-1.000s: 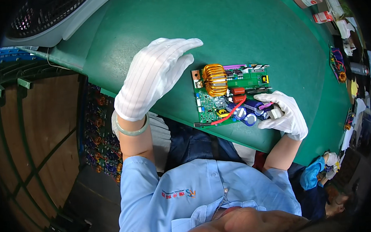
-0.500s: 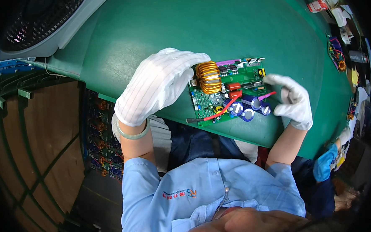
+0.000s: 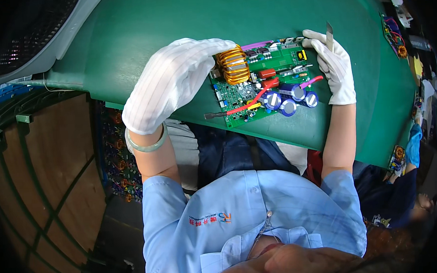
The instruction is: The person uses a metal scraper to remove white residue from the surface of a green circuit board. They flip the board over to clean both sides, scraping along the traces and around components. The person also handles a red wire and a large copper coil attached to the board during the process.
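Observation:
A green circuit board point(image 3: 269, 64) lies on the green table mat, bearing a copper-wound coil point(image 3: 233, 64), several blue capacitors point(image 3: 287, 107), red components and a red wire point(image 3: 254, 102). My left hand point(image 3: 168, 82), in a white glove, is closed at the board's left edge, its fingertips against the coil; the thumb is mostly hidden. At the board's far right corner is my right hand point(image 3: 334, 68), also gloved, fingers pinched together. A flat silver metal strip point(image 3: 329, 36) sticks up from between its fingers; its kind is unclear.
The green mat point(image 3: 172, 15) extends around the board. A grey fan point(image 3: 40, 37) stands at the far left. More boards point(image 3: 395, 36) lie along the right edge; racked boards point(image 3: 120, 156) are below left. At the right, another person's blue sleeve point(image 3: 414, 146) shows.
My right hand has moved from beside the capacitors to the board's far right corner, its fingers closing; the metal strip now shows. My left hand stays at the coil. The view has shifted.

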Tool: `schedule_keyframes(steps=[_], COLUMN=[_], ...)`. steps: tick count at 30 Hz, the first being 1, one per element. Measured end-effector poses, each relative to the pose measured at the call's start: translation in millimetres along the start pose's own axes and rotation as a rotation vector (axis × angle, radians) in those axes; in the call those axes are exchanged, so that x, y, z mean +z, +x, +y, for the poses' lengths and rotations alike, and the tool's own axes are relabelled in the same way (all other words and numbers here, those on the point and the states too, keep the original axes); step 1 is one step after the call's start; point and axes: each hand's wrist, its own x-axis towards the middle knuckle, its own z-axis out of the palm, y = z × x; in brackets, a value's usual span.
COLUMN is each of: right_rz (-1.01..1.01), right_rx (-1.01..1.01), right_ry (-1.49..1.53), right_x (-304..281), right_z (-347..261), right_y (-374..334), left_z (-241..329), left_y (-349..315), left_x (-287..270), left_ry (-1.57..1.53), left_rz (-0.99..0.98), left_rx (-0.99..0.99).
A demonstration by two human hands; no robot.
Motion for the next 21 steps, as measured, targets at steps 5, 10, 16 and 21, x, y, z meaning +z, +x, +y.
schedule_keyframes(steps=[5,10,16,21], right_rz=[-0.016,-0.013,-0.006,-0.008], right_rx=[-0.009,-0.005,-0.011,0.010], right_ry=[-0.005,-0.017,-0.036,-0.031], right_x=[-2.0,-3.0,0.5,-3.8], right_z=[2.0,5.5,3.2,6.3], right_y=[2.4,3.5,1.7,3.5], left_z=[-0.9,-1.2,-0.8,12.6], left_y=[-0.8,0.5,-0.1,2.3], left_x=[1.0,0.4,-0.3,-2.6], left_ry=[0.019,0.028,0.009,0.026], left_rz=[0.019,0.002,-0.018,-0.094], left_rx=[0.025,0.014,-0.024,-0.083])
